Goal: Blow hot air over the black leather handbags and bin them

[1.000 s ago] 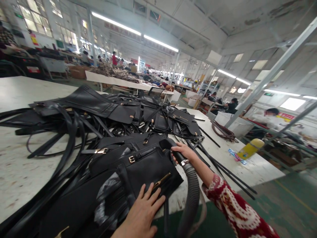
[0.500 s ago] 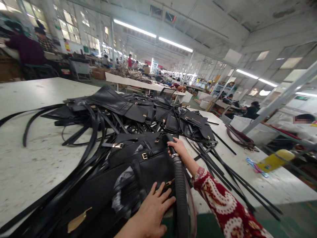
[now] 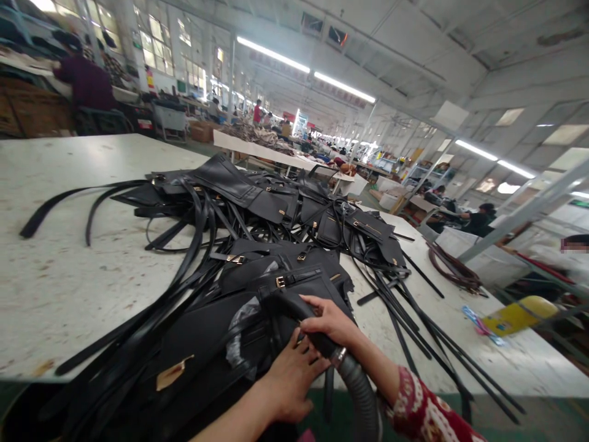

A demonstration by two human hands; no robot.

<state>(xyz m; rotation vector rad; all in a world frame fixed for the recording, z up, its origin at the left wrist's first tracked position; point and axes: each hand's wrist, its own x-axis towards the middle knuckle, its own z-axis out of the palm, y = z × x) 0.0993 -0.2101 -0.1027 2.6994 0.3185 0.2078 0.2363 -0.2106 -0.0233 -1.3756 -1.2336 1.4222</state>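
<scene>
My right hand (image 3: 332,320) is wrapped round the black curved nozzle (image 3: 286,304) of a vacuum hose. A metal clamp joins it to the ribbed grey hose (image 3: 359,390), which drops over the table's front edge. The nozzle's mouth lies against a black leather bag (image 3: 202,334) in front of me. My left hand (image 3: 292,371) rests on that bag just below the nozzle, its fingers spread and holding nothing. Beside the nozzle are a gold buckle (image 3: 280,282) and crumpled clear plastic (image 3: 239,331). Part of the bag is hidden under my hands.
More black leather pieces (image 3: 230,184) with long straps lie heaped across the white table (image 3: 115,294). On the right are a yellow bottle (image 3: 524,314) and coiled brown straps (image 3: 453,267). People sit at work in the background, such as one in purple (image 3: 89,80).
My right hand has brought the hose nozzle nearer to me, down beside my left hand. The nozzle now points left across the bag. My left hand stays on the bag. The view has turned slightly left.
</scene>
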